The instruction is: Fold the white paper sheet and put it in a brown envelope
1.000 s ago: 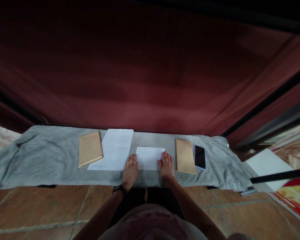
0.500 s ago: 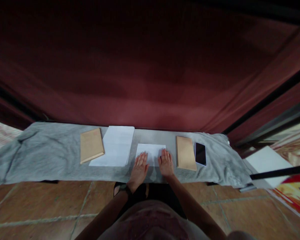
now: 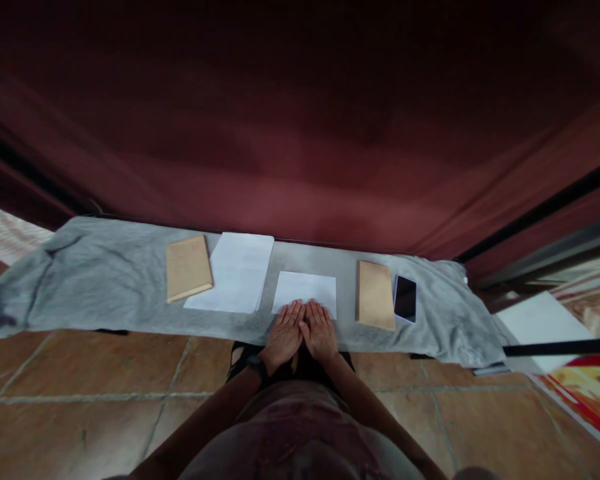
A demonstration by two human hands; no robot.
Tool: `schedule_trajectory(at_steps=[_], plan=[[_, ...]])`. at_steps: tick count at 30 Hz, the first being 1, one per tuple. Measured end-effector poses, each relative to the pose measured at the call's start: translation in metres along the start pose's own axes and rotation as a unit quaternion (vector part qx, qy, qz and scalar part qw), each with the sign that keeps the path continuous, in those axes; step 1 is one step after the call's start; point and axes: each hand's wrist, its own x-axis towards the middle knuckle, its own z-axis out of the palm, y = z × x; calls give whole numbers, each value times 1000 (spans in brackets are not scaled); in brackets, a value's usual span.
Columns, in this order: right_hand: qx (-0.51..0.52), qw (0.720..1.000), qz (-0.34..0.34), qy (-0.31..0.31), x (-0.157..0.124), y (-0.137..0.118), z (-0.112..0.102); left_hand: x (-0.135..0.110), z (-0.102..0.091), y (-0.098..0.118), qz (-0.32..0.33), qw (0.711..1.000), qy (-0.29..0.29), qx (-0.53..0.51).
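Observation:
A folded white sheet (image 3: 305, 288) lies on the grey cloth (image 3: 100, 287) in front of me. My left hand (image 3: 285, 332) and my right hand (image 3: 319, 329) lie flat side by side on its near edge, fingers stretched out and touching each other. Neither hand grips anything. A dark watch sits on my left wrist. A larger white sheet (image 3: 235, 279) lies left of my hands, partly under a brown envelope stack (image 3: 188, 268).
A second brown envelope stack (image 3: 375, 303) and a dark phone (image 3: 405, 298) lie to the right on the cloth. A dark red curtain hangs behind. Tiled floor is below, with a white board (image 3: 540, 327) and a black bar at the right.
Both hands slid inward from the sheet's two sides and now meet at its near edge. The camera view tilted down a little.

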Motion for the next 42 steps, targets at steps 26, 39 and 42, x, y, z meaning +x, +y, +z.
schedule_trajectory(at_steps=[26, 39, 42], plan=[[-31, 996, 72, 32, -24, 41, 1, -11, -8, -19, -101, 994, 12, -37], [-36, 992, 117, 30, -26, 41, -2, -13, -2, -25, -177, 983, 41, -37], [-33, 991, 122, 33, -26, 42, -3, -13, -3, -25, -181, 981, 48, -42]])
